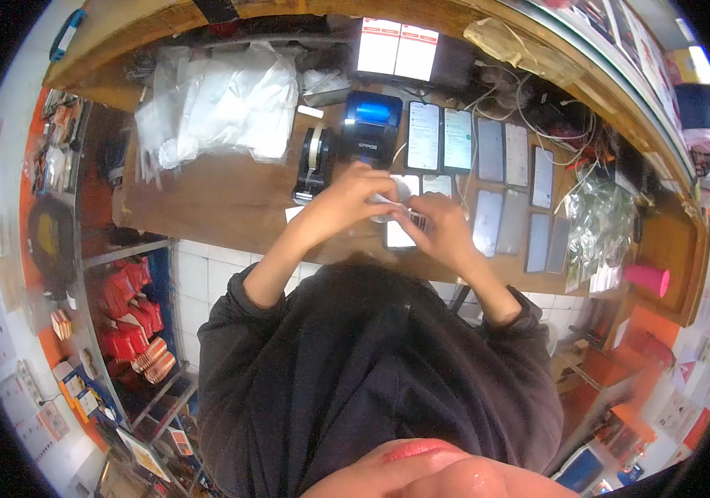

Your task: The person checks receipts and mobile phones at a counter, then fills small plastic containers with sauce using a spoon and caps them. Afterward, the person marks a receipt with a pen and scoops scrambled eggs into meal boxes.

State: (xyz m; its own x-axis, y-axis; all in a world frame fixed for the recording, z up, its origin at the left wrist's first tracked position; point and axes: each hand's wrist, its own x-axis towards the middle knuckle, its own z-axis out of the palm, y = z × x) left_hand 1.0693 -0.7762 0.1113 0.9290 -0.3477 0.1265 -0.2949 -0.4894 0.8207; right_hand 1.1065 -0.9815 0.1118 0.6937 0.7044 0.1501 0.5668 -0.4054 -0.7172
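Over the desk's front part, my left hand [356,197] and my right hand [440,222] meet, fingers pinched together. Between them is a small white paper slip [386,202], partly hidden by the fingers; some dark printing seems to show near the right hand. Just below and behind the hands lie lit phones [400,236], partly covered. A black receipt printer [370,133] with a blue glossy top stands beyond my left hand. Beside it is a black tape dispenser [315,163] with a roll in it.
Several phones [424,137] lie in rows to the right, with white cables [529,100] behind. Clear plastic bags [239,104] cover the desk's left; more plastic wrapping [600,220] and a pink cup [647,280] are at right. A lit screen [396,50] stands at the back.
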